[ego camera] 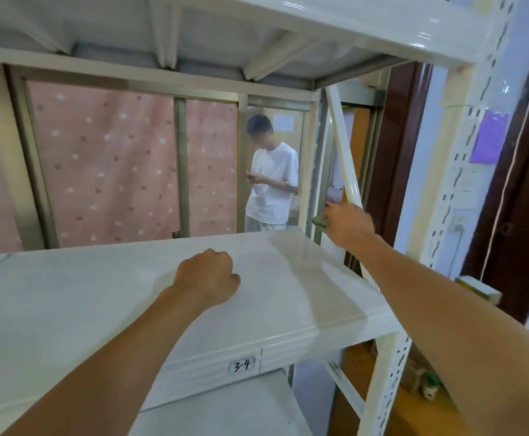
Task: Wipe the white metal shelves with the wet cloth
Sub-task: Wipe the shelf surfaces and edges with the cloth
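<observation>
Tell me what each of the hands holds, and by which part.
The right hand grips the green cloth; only a bit shows, so the gripped part cannot be told. The left hand is a fist on the shelf, holding nothing.

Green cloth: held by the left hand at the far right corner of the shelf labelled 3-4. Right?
No. The right hand holds the green cloth; the left hand is a fist resting on the shelf labelled 3-4. The far right corner is correct. The head view shows it.

White shelf (131,294), pink dotted curtain (106,158)
</observation>
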`<state>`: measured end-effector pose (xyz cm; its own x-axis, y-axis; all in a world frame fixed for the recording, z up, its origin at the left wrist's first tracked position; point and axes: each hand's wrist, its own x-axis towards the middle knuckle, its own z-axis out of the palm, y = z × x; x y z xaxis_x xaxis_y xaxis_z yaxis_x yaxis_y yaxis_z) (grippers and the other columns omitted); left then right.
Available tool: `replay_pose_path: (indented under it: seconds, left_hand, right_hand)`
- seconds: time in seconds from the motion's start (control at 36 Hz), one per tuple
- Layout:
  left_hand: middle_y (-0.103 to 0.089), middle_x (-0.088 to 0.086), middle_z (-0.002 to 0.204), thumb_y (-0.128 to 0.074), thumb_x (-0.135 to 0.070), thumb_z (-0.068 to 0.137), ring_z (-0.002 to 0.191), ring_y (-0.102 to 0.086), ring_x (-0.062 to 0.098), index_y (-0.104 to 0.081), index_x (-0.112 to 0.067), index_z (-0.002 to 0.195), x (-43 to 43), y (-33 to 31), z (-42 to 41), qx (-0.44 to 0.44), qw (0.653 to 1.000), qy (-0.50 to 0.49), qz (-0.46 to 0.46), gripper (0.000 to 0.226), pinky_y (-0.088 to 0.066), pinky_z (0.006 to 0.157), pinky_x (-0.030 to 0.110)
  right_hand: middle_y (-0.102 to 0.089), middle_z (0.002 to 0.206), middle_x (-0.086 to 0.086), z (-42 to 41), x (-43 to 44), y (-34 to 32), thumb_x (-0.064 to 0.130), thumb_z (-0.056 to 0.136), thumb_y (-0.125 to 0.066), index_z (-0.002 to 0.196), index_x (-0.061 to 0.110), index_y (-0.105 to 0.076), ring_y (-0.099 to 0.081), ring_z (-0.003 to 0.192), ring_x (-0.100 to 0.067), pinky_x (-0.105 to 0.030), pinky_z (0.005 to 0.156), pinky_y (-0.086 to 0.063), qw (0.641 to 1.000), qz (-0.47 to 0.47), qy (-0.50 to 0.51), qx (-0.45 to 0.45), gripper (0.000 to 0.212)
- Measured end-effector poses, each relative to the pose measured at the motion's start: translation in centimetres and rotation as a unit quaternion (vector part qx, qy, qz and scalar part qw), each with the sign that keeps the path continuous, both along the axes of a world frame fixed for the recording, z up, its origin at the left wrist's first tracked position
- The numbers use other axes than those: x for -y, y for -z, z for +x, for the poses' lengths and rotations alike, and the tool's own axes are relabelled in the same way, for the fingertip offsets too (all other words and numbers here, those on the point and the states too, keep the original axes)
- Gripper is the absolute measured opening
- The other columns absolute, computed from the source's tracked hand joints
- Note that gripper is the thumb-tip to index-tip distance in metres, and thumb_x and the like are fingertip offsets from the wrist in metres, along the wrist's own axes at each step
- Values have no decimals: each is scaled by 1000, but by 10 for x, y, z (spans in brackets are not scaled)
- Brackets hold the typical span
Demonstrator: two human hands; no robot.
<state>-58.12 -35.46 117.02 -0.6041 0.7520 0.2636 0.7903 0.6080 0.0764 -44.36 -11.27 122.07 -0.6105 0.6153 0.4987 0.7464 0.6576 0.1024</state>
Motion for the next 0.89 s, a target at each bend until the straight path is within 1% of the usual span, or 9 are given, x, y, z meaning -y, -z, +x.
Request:
replay_pose_path:
  seconds: [0.11, 0.25, 0.36, 0.42, 0.5, 0.61, 0.69, 0.78, 0.89]
  left_hand:
    - [-58, 3, 88, -47, -33, 93, 80, -57, 27, -61, -14, 81, -25, 2, 17, -11, 999, 40, 12, 26, -47, 72, 32]
    - [-55, 3, 125, -49, -32, 96, 118, -52, 24, -66, -15, 118, -61, 0, 34, -52, 988, 121, 76, 33, -51, 89, 40]
    - [-53, 2, 129, -52, -25, 95, 120, -50, 25, -60, -14, 124, -93, -11, 46, -64, 975, 156, 146, 33, -52, 88, 43]
    - [-55, 2, 129, -53, -24, 95, 118, -52, 25, -57, -17, 128, -110, -17, 48, -51, 973, 172, 145, 35, -52, 88, 44]
    - [-62, -1, 126, -58, -27, 93, 114, -58, 25, -62, -23, 125, -130, -20, 48, 56, 967, 177, 172, 32, -52, 91, 46]
    - [-68, 0, 118, -67, -18, 90, 110, -62, 21, -67, -17, 117, -142, -20, 52, 189, 951, 130, 207, 28, -50, 97, 36]
    - [-70, 0, 111, -63, -10, 87, 104, -63, 16, -69, -15, 111, -138, -21, 65, 349, 907, 157, 175, 25, -49, 93, 31]
    - [-70, -5, 112, -63, -15, 88, 109, -62, 11, -71, -23, 109, -132, -16, 74, 415, 883, 175, 134, 24, -47, 100, 30]
    - [-73, -1, 114, -67, -27, 91, 115, -64, 19, -74, -23, 111, -124, -11, 83, 481, 844, 190, 139, 22, -45, 109, 40]
  right_hand:
    - [-62, 103, -11, 12, 0, -10, 7, 89, -59, 111, 10, -62, -60, 101, -31, -41, 75, -55, 998, 36, -40, -17, 22]
    - [-58, 100, -10, 12, 3, -15, 1, 88, -57, 97, 12, -67, -61, 94, -29, -40, 71, -55, 996, 65, -64, 6, 18]
    - [-64, 107, -4, 0, -1, -16, 18, 88, -59, 103, 28, -72, -63, 95, -26, -39, 80, -57, 992, -37, -113, 41, 22]
    - [-65, 97, 2, -1, -3, -18, 18, 89, -58, 99, 33, -74, -63, 88, -22, -33, 74, -54, 981, -95, -155, 64, 24]
    - [-62, 86, 4, 5, -5, -22, 16, 92, -57, 105, 27, -74, -61, 84, -20, -28, 66, -43, 966, -126, -178, 138, 25]
    - [-68, 102, 0, 16, -13, -25, 7, 88, -53, 88, 30, -73, -63, 93, -24, -36, 79, -54, 945, -177, -202, 186, 30]
    - [-65, 99, 0, 26, -13, -27, 5, 90, -49, 94, 26, -72, -60, 92, -24, -33, 75, -50, 936, -186, -221, 202, 32]
    - [-63, 95, 4, 37, -13, -26, 7, 90, -46, 94, 27, -69, -60, 91, -22, -32, 73, -51, 925, -211, -221, 223, 31]
    - [-60, 104, 5, 55, -7, -29, 8, 92, -42, 109, 23, -71, -59, 98, -20, -35, 86, -54, 914, -241, -219, 241, 37]
